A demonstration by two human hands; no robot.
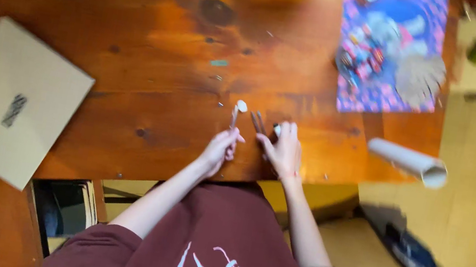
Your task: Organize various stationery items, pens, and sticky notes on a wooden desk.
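Wooden surface [153, 60] carries both hands: the left hand [220, 149] has its fingers closed on a thin pale stick [234, 115], while the right hand [282, 150] rests just beside dark scissors [259, 121], grip unclear.

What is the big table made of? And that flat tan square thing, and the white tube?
The table looks like wood with a glossy varnish: orange-brown grain, dark knots and a sheen. The flat tan box seems to be matte cardboard, plain and dull with crisp edges. The white tube is probably rolled paper or card; its open end shows, but blur leaves that unsure.
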